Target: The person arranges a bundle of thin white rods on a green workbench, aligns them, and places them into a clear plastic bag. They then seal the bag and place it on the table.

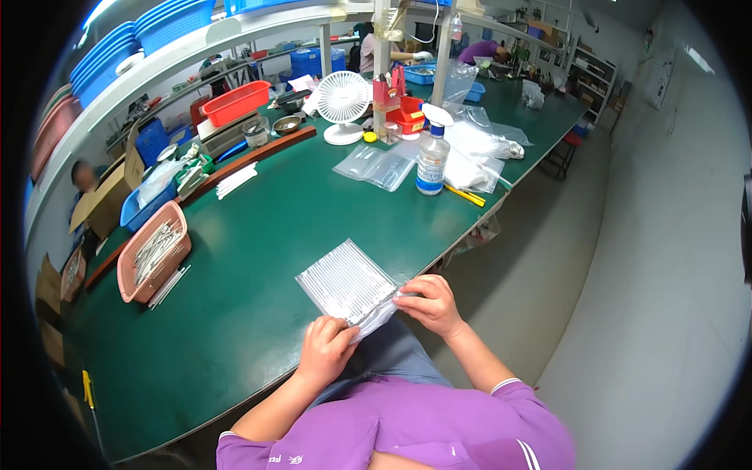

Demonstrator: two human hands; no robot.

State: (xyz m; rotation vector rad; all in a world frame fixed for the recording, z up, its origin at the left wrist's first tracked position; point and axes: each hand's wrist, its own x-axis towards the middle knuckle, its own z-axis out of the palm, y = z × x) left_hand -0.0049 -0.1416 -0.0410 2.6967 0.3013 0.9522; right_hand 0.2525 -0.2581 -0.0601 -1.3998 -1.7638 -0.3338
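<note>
A clear plastic bag (345, 278) lies at the near edge of the green table, filled with a flat row of thin white sticks side by side. Its loose open end hangs toward me over the edge. My left hand (325, 348) pinches one corner of that end, fingers closed on the plastic. At the other corner, my right hand (432, 304) grips the bag between thumb and fingers. What the sticks are made of cannot be made out.
On the green table (251, 313), a pink basket (182, 249) holds white sticks, with several loose ones beside it. Farther back are a white fan (343, 102), a spray bottle (432, 166), flat plastic bags (380, 166), a yellow cutter (466, 196) and a red tray (235, 103). Other people work beyond.
</note>
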